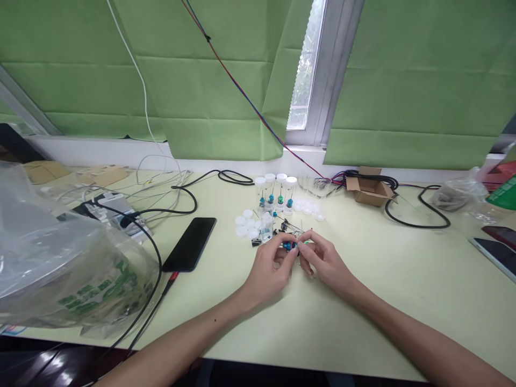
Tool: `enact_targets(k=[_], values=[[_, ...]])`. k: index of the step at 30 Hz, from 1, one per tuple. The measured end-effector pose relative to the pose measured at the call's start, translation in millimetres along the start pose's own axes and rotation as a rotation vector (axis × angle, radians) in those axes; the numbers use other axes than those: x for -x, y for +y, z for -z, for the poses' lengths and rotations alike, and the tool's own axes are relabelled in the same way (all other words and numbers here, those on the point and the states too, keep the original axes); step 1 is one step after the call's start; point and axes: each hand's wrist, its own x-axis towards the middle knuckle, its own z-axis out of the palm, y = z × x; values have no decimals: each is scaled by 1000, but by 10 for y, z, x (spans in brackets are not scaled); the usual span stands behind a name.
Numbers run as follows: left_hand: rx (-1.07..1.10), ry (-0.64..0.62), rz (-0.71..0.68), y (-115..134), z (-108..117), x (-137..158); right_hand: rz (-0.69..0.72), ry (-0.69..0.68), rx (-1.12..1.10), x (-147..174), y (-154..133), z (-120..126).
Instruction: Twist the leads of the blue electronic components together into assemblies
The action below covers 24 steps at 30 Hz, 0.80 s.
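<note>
My left hand [271,264] is closed in a pinch on a small blue part [287,245]. Its fingertips meet those of my right hand [321,259], which is also pinched closed; what that hand holds is mostly hidden by the fingers. Just beyond my hands lies a pile of small black and metal parts [285,224], some with thin pins. Several clear tubes with white caps [281,179] stand upright behind it, with blue or green parts inside. Another clear tube [266,226] stands nearer. Loose white caps [243,226] lie to its left, and more white caps [308,206] to the right.
A black phone [190,244] with a cable lies to the left, beside a large clear plastic bag [72,269]. Black cables [193,193] cross the back of the table. An open cardboard box [371,189] and more phones [497,255] are on the right.
</note>
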Motion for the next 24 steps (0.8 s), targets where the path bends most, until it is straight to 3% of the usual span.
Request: enact_targets(k=[24], values=[[-42, -48, -52, -59, -18, 25, -26, 52, 147, -30, 79, 1]])
